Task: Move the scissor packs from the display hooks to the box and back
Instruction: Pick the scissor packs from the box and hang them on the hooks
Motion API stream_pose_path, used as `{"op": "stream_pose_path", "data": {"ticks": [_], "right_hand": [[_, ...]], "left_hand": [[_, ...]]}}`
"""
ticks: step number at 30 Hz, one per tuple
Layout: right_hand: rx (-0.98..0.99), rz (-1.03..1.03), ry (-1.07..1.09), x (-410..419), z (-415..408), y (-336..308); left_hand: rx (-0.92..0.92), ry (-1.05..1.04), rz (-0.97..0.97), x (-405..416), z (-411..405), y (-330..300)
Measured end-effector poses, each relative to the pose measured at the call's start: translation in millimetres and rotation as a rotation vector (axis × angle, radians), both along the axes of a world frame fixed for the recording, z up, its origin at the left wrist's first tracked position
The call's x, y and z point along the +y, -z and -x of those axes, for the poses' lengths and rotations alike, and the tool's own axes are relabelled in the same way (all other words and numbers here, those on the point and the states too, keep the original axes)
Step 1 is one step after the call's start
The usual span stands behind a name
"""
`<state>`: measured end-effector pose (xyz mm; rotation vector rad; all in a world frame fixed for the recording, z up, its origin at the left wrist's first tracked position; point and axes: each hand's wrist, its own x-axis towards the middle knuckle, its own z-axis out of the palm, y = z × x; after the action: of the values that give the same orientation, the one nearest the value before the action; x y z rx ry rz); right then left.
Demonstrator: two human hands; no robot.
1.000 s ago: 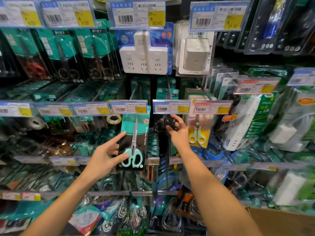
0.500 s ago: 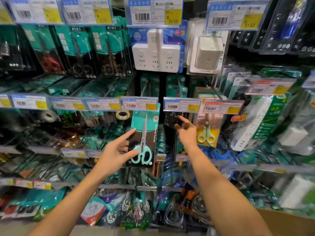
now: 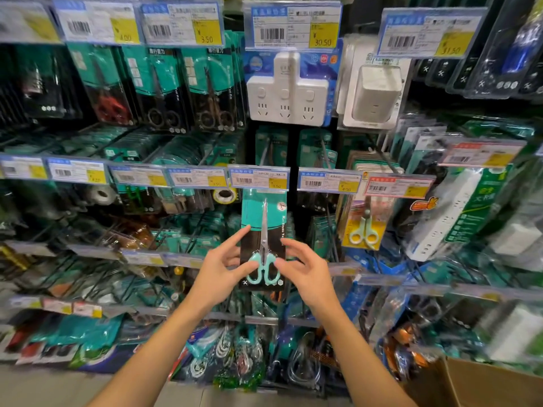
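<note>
Head view: a flat teal-and-black card scissor pack (image 3: pixel 263 230) with mint plastic loop handles hangs at centre. The left hand (image 3: pixel 219 270) pinches its edge; the right hand (image 3: pixel 305 271) hovers spread. A cardboard box (image 3: pixel 484 383) sits at 5 o'clock.

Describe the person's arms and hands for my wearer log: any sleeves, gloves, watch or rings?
Both forearms are bare as far as the frame shows, with no sleeve edge in view. The left hand and right hand wear no gloves, and no watch, bracelet or ring shows on either.
</note>
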<state>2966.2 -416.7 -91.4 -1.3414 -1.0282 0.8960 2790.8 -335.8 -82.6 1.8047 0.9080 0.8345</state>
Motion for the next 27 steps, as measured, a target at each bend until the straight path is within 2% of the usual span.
{"op": "stream_pose_path", "data": {"ticks": [11, 27], "right_hand": [[-0.028, -0.021, -0.062, -18, 12, -13], [-0.063, -0.04, -0.019, 19, 12, -7]], "left_hand": [[-0.036, -0.026, -0.028, -5, 6, 6], [-0.044, 0.019, -0.06, 21, 7, -6]]}}
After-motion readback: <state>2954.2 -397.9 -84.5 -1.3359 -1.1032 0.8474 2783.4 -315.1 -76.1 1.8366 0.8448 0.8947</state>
